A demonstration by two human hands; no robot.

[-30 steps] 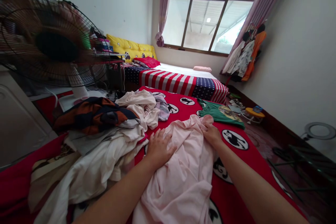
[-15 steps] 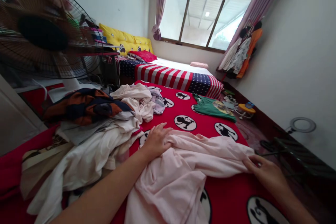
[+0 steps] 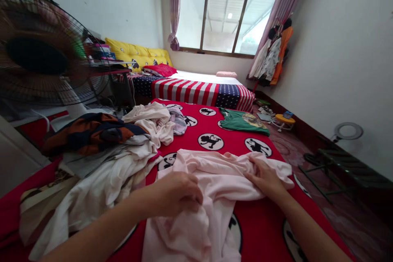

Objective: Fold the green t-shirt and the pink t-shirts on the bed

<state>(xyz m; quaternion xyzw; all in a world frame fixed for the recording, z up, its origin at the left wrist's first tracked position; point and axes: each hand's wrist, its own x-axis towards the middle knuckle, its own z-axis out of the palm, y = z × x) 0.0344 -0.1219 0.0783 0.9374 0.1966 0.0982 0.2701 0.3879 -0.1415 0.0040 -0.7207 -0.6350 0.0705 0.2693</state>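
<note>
A pale pink shirt [image 3: 221, 184] lies crumpled on a red cover [image 3: 196, 141] with black monkey figures in white circles. My left hand [image 3: 178, 194] is closed, its curled fingers pinching the near left part of the shirt. On the right, my right hand [image 3: 265, 178] rests over a sleeve-like stretch of the shirt, thumb and fingers apart on the cloth. Cloth past that hand lies by the cover's right side. Farther back, a green T-shirt [image 3: 242, 122] is spread flat.
To the left is a heap of clothes [image 3: 113, 172], with an orange and navy garment [image 3: 95, 133] on top. A fan [image 3: 37, 55] stands behind it. A bed with a striped, starred cover [image 3: 190, 90] is at the back. A dark green folding stool [image 3: 346, 168] stands right.
My left hand has come nearer and curled into the pink shirt. My right hand has moved left from the sleeve's end onto the cloth. The view has shifted slightly right.
</note>
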